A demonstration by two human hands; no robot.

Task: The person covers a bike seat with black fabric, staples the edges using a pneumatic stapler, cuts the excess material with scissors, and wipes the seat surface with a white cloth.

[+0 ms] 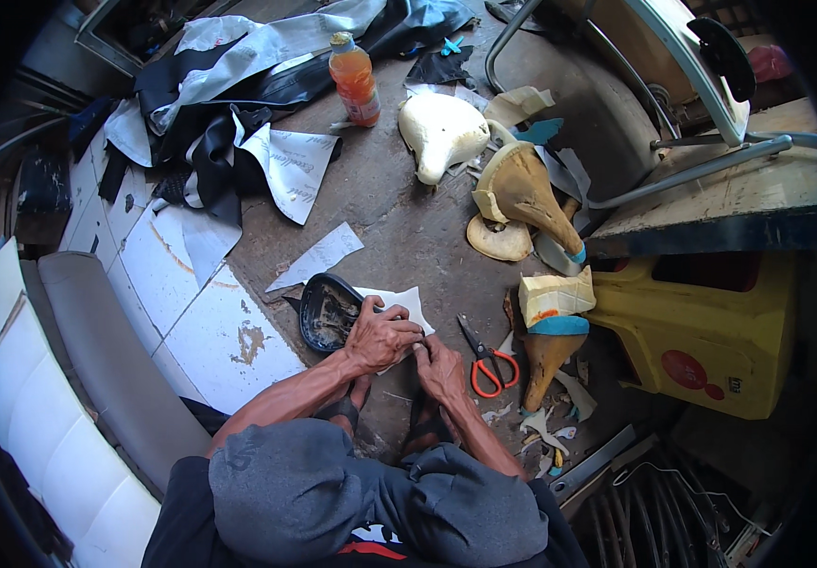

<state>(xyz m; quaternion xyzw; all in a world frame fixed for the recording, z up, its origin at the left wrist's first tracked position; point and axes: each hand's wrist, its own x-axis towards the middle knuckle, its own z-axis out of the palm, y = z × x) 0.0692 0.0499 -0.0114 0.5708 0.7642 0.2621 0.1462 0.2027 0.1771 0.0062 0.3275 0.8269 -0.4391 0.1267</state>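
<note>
My left hand [380, 336], fingers bent and closed, is at the right end of a black saddle-shaped shell [312, 317], over a white sheet piece [399, 301]. My right hand [439, 367] is closed just beside it at the sheet's lower edge; what its fingers pinch is too small to make out. Orange-handled scissors [479, 352] lie right of my hands. Farther right is a tan saddle [550, 369] topped with pale foam and a blue band. Above my hands lies a loose white scrap [314, 256].
A white saddle [441, 133], tan saddle [531, 204], orange-liquid bottle [354, 90] and heap of black-and-white material [285, 175] lie ahead. A yellow plastic object [711, 350] and metal-framed chair [616, 114] are right; long grey cushions [115, 369] and white tiles [210, 350] are left.
</note>
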